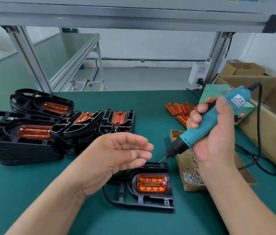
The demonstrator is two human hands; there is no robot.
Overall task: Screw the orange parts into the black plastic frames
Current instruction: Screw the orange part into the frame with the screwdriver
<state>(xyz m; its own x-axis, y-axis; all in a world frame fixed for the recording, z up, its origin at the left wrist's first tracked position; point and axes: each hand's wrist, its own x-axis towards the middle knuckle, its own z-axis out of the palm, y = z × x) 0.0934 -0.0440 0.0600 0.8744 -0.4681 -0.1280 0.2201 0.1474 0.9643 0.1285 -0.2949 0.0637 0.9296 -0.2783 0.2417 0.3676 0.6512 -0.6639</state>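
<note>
Green mat (32, 192): right hand (216, 133) grips screwdriver (206, 122), left hand (117, 155) relaxed

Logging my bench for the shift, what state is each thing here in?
Left hand, open, holding nothing.
Screwdriver, tilted, tip down.
Right hand, gripping the screwdriver.
Front frame, lying flat, orange part seated.
Stacked frames, assembled.
Screw box, open, holding screws.
</note>
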